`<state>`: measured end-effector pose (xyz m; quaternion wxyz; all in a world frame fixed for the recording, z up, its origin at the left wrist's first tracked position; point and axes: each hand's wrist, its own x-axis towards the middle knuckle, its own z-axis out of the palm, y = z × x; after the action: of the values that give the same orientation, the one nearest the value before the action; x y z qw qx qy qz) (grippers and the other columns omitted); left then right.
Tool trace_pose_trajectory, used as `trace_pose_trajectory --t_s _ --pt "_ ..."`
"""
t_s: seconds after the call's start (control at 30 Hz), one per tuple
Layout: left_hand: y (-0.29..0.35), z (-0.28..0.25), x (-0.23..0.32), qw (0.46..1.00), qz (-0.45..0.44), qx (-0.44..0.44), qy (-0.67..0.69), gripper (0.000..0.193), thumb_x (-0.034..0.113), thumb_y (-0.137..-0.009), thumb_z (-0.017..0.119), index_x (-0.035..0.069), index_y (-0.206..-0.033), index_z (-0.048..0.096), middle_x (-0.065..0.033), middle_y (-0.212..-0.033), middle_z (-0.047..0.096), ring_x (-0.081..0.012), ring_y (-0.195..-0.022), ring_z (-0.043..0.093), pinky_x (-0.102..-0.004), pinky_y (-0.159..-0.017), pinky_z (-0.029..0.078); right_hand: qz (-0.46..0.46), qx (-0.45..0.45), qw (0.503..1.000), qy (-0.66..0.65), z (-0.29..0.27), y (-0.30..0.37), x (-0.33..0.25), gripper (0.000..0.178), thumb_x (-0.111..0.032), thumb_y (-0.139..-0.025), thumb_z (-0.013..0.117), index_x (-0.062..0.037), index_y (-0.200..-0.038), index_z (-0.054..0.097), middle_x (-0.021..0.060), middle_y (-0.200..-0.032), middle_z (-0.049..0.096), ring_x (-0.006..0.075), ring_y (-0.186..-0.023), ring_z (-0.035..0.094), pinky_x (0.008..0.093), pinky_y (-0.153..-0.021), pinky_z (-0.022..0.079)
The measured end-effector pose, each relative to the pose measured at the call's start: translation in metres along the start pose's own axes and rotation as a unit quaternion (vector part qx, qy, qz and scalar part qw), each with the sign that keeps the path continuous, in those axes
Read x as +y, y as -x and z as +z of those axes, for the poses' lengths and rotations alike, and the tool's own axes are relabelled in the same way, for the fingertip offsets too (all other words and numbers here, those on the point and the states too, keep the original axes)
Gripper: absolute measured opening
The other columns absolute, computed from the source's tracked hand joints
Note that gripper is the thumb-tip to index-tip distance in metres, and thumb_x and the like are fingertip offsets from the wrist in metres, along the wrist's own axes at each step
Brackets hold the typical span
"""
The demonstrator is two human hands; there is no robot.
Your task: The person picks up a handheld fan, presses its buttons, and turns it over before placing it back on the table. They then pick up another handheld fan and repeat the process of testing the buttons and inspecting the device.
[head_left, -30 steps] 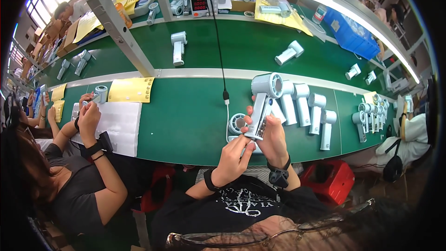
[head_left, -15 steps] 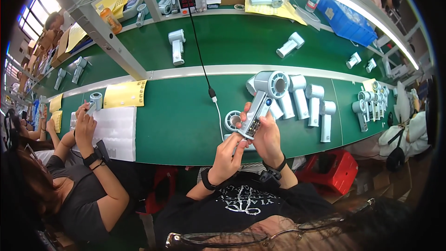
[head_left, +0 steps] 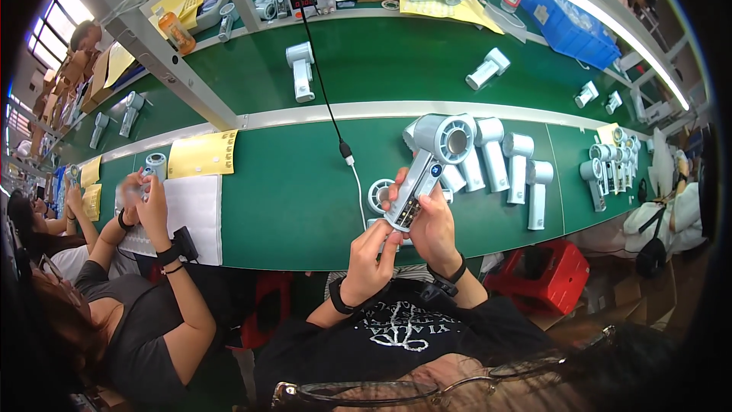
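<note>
A pale blue handheld fan (head_left: 418,185) is tilted in front of me, its round head up and away. The lower part of its handle lies uncovered, showing small parts inside. My right hand (head_left: 435,230) is closed around the handle, thumb along its side. At the handle's bottom end, my left hand (head_left: 370,255) pinches with thumb and fingers; whether a small piece is between them I cannot make out. Just beyond my fingers another fan (head_left: 379,195) lies on the green table, partly hidden by my hands.
Several fans (head_left: 519,168) lie in a row at right, and more (head_left: 610,164) stand farther right. A black-and-white cable (head_left: 348,159) hangs onto the green table (head_left: 297,214). Fans (head_left: 300,71) lie on the green strip behind. At left, a co-worker's hands (head_left: 145,191) handle a fan.
The fans on the strip behind have shifted right. The held fan has moved slightly down and left, still in both my hands. The co-worker's hands have moved lower around their fan.
</note>
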<state>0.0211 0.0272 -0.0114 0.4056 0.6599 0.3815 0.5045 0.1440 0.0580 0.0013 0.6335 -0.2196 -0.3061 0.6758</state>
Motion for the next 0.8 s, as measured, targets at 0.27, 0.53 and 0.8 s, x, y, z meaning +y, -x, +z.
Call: trace_pose_trajectory --t_s 0.27,0.53,0.8 --pt "0.001 -0.002 0.001 1.000 -0.014 0.000 -0.018 0.006 -0.001 -0.088 0.051 -0.003 -0.086 0.055 -0.0132 -0.072 0.057 -0.0280 -0.062 0.058 -0.0339 -0.056 0.044 -0.027 -0.012 0.998 -0.047 -0.003 -0.001 0.014 0.049 -0.013 -0.087 0.051 -0.0065 -0.129 0.027 0.0104 -0.110 0.045 0.0211 -0.092 0.053 0.0342 -0.081 0.048" --pt "-0.001 0.000 0.003 0.998 -0.050 0.019 -0.036 0.006 0.000 -0.088 0.052 -0.003 -0.084 0.055 -0.0136 -0.068 0.058 -0.0277 -0.057 0.059 -0.0338 -0.052 0.044 -0.011 0.024 0.998 -0.050 -0.002 -0.002 0.017 0.060 0.003 -0.084 0.052 -0.0082 -0.136 0.024 0.0069 -0.110 0.044 0.0187 -0.095 0.050 0.0339 -0.085 0.047" --pt "-0.004 -0.001 -0.003 0.997 -0.050 0.035 -0.047 0.009 0.000 -0.088 0.053 -0.003 -0.079 0.055 -0.0143 -0.069 0.060 -0.0285 -0.059 0.060 -0.0343 -0.052 0.045 0.038 0.080 0.991 -0.099 -0.008 -0.005 0.027 0.062 -0.002 -0.083 0.055 -0.0090 -0.137 0.025 0.0058 -0.111 0.043 0.0204 -0.095 0.048 0.0346 -0.085 0.045"
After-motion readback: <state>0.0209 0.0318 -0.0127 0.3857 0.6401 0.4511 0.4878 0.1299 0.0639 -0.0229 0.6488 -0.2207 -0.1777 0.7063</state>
